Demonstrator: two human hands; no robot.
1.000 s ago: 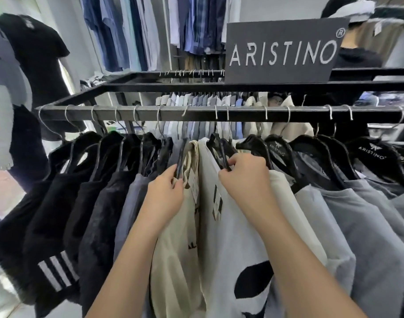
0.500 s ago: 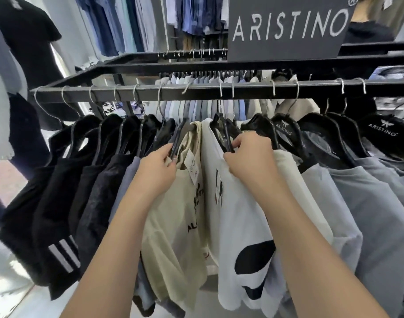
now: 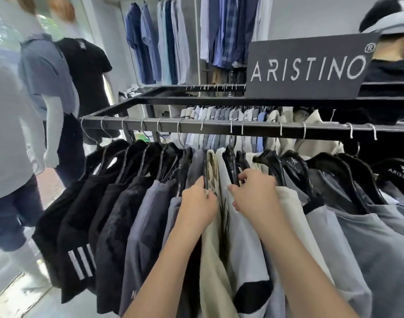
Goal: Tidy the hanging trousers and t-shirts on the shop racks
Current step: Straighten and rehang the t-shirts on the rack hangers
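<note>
My left grip (image 3: 197, 204) clasps the beige tee's (image 3: 213, 260) hanger (image 3: 205, 173); my right grip (image 3: 253, 193), just beside it, clasps the white tee's (image 3: 244, 249). Both tees hang below my grips, held probably to even their spacing.

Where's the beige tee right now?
Head view, centre of the front rail: the beige tee hangs between a grey tee and a white tee, its shoulder under the left hand.

Clothes shop: laden rack (image 3: 219, 128), brand sign (image 3: 308, 67)
</note>
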